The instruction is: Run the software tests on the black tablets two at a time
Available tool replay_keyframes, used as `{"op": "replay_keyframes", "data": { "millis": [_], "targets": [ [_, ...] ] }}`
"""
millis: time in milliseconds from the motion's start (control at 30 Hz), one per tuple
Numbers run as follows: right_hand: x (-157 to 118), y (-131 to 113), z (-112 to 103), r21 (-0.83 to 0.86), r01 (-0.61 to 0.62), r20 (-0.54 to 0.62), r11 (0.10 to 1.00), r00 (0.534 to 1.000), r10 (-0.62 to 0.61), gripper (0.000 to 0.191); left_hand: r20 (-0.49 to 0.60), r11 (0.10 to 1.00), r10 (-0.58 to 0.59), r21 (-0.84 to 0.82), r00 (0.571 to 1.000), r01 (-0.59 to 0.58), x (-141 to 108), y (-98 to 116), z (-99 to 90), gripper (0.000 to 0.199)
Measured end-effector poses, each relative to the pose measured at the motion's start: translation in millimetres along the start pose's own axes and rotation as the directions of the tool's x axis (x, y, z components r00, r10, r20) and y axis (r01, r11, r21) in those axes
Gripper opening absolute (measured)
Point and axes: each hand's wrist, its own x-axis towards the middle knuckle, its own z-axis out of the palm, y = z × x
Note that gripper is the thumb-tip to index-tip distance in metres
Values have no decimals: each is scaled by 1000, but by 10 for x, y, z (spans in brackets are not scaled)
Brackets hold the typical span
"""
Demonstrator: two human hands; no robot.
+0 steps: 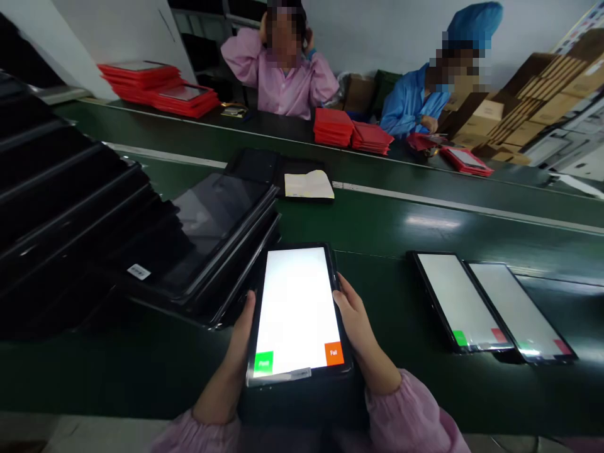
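Note:
A tablet (297, 308) with a lit white screen is held upright lengthwise in front of me, in a black frame. Its screen carries a green square at the lower left and an orange "Fail" square at the lower right. My left hand (239, 336) grips its left edge, thumb along the side. On the right edge, my right hand (357, 318) is closed with its thumb by the screen; the fingers behind are mostly hidden. Just left of the tablet lies a stack of dark tablets (221, 207) in clear wrapping, one with a white barcode label.
Two lit tablets (460, 302) (523, 308) lie side by side on the green bench (377, 402) at right. Beyond stand a paper sheet (309, 184), red stacks (333, 126) and cardboard boxes (557, 94). Two people (287, 88) (415, 97) sit across. More dark stacked items (56, 207) fill the left.

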Motion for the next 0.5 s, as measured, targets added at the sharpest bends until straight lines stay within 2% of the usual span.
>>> {"op": "replay_keyframes", "data": {
  "millis": [33, 100, 167, 233, 300, 400, 500],
  "targets": [
    [23, 32, -8, -36, 29, -13, 999, 999, -30, 64, -42, 999, -6, 47, 999, 8, 5, 7, 13, 78],
    [49, 84, -87, -120, 94, -50, 988, 994, -101, 57, -122, 988, 55, 152, 991, -36, 27, 26, 60, 80],
    [21, 120, -209, -204, 118, -68, 972, 989, -135, 56, -146, 970, 124, 226, 981, -89, 51, 55, 95, 77],
    [-72, 143, -321, -267, 68, -48, 961, 995, -84, 64, -143, 951, 166, 283, 976, -121, 65, 95, 88, 68],
    [-199, 146, -388, -303, -21, -2, 953, 1000, 22, 71, -139, 928, 168, 355, 976, -110, 70, 139, 46, 59],
    [-327, 107, -381, -308, -126, 70, 943, 985, 155, 72, -118, 891, 125, 451, 985, -59, 68, 186, -2, 51],
    [-332, 41, -321, -246, -176, 124, 953, 970, 211, 68, -108, 878, 65, 478, 992, -6, 24, 176, 14, 56]
  ]
}}
